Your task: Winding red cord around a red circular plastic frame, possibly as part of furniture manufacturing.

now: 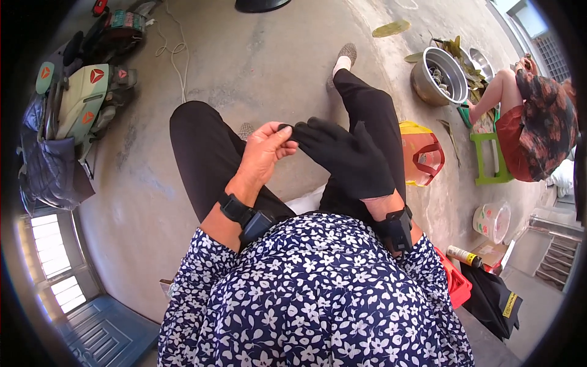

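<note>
My left hand (262, 154) is bare. Its thumb and fingers pinch a bit of black cloth that looks like a fingertip of the black glove (361, 168). That glove covers my right hand (339, 150), whose fingers stretch out toward the left hand, palm hidden. The glove's cuff ends just above the wrist. Black strapped devices sit on my left wrist (246, 218) and right wrist (397, 230). Both hands are held above my lap, between my dark-trousered knees.
A red and yellow bag (420, 153) stands by my right knee. Beyond it are a metal pot (439, 76), long leaves and a person (538, 128) seated by a green stool (491, 159). A scooter (82, 101) is parked at left; a white cable (181, 67) lies on the floor.
</note>
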### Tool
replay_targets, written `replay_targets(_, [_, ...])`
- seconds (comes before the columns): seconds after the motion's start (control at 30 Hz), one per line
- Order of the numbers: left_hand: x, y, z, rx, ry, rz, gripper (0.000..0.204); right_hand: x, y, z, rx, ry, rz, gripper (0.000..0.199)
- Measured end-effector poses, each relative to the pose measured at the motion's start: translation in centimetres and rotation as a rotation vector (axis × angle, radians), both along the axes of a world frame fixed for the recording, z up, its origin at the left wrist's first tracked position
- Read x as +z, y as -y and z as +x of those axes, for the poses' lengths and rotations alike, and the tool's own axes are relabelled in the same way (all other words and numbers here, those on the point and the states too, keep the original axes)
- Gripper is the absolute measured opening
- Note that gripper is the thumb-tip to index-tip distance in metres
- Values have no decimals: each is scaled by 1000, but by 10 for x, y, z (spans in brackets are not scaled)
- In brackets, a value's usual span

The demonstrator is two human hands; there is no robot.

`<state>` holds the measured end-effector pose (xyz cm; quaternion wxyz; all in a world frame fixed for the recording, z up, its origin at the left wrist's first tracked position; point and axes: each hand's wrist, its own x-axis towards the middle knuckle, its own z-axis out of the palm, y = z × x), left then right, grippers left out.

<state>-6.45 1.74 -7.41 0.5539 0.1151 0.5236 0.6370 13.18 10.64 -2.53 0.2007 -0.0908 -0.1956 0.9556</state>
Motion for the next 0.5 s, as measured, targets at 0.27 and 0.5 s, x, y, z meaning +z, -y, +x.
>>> replay_targets(0.27, [8, 0, 19, -120, -243, 14, 20, -9, 5, 0, -38, 262, 470, 38])
replay_targets(0.5, [6, 1, 14, 34, -38, 8, 17, -12, 10, -4, -86, 244, 425, 32])
